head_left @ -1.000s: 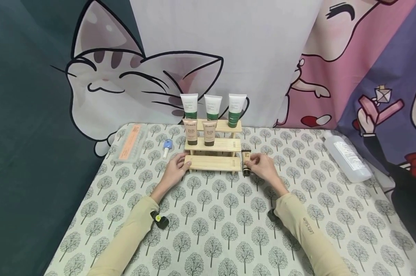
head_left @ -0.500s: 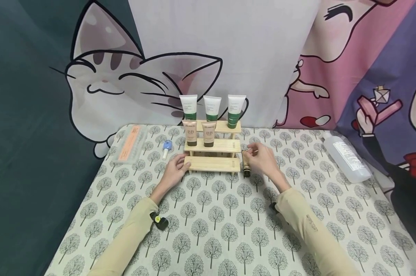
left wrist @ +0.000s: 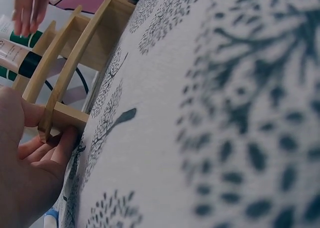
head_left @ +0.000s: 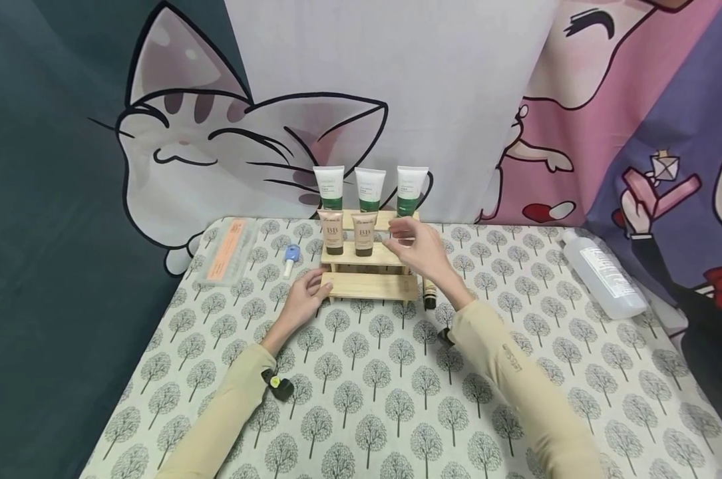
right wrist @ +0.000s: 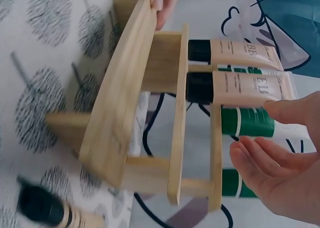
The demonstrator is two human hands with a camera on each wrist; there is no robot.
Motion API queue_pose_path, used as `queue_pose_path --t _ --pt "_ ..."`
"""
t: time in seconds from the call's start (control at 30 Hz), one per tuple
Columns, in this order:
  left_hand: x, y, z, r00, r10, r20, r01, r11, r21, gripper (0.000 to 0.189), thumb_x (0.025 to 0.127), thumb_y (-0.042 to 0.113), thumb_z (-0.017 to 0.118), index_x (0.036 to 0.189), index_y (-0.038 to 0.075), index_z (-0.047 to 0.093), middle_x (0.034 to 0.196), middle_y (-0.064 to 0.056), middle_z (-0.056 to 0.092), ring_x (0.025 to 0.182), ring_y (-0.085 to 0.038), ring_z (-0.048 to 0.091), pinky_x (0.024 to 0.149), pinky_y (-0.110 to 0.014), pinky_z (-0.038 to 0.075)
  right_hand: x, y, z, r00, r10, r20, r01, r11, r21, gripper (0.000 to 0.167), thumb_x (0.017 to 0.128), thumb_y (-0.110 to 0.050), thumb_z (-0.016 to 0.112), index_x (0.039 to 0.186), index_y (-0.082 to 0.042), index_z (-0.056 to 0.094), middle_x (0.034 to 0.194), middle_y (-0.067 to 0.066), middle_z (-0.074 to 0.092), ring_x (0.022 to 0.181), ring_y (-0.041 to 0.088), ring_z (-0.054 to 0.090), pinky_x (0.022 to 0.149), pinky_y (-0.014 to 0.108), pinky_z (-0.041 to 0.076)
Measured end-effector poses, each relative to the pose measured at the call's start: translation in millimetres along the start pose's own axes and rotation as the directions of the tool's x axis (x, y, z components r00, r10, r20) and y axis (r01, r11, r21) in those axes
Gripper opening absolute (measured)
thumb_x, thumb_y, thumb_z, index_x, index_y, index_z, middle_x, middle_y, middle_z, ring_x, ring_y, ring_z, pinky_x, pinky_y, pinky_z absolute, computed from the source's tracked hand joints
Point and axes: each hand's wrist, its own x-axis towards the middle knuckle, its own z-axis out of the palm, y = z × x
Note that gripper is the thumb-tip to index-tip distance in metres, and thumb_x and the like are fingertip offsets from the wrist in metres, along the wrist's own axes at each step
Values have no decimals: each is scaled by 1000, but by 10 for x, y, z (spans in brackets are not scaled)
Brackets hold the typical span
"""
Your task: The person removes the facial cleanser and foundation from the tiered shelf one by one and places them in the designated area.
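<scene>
Gripping left end of wooden rack (head_left: 369,286) with left hand (head_left: 303,296), thumb above and fingers curled below | Hovering with right hand (head_left: 419,247), nearer to rightmost beige tube (head_left: 364,233), with thumb and fingers apart, seemingly holding nothing | Locating tube just left of fingertips, upright on middle step (head_left: 350,259), cap down

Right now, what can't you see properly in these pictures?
Head view: far end of the brown tube, behind the right hand.
Head view: small print on the clear bottle, too tiny.
Right wrist view: rest of the brown tube, cut off by the bottom edge.
</scene>
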Motion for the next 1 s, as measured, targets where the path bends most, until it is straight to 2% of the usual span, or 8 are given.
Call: queue_pose_path --t 0.23,0.43,0.47,0.53,0.77,1.0 --pt "9 -11 -13 1000 9 -1 -9 1000 -8 51 100 12 63 145 -4 46 143 -30 54 129 -42 59 109 -39 52 189 -61 194 999 -3 52 0 999 51 47 90 -15 77 131 -1 61 130 18 67 117 32 67 103 42 58" --pt "9 -12 -9 1000 1 12 0 1000 -13 53 101 12 61 147 -5 43 145 -32 52 131 -43 57 111 -40 50 278 -45 326 998 -4 66 4 1000 5 38 90 -16 77 123 -3 64 123 17 70 112 32 70 101 43 59" --pt "-13 35 -15 1000 -2 17 2 1000 -10 53 101 11 60 148 -7 42 145 -33 51 131 -44 56 111 -41 50 287 -39 342 998 -9 65 9 1000 -2 37 90 -16 77 123 -3 65 121 17 71 111 32 70 101 43 59" --pt "-14 36 -9 1000 -1 15 1 1000 -11 53 101 10 60 147 -7 42 145 -33 51 131 -44 57 110 -40 51 293 -24 363 998 -15 59 15 1000 -10 35 90 -15 76 122 -4 65 120 17 72 109 31 71 101 44 59" --pt "5 -2 21 1000 0 3 0 1000 -12 52 100 12 62 146 -4 45 143 -30 53 129 -42 59 109 -38 52 260 6 331 999 -21 38 20 1000 8 29 89 -15 78 114 -6 67 117 17 72 106 31 72 97 43 61" --pt "5 -18 0 1000 -5 6 5 1000 -8 51 100 14 62 146 -1 46 144 -28 54 130 -40 59 110 -39 52 212 2 140 999 5 31 -5 1000 14 30 91 -14 76 118 -5 65 122 17 70 110 34 70 100 46 60"
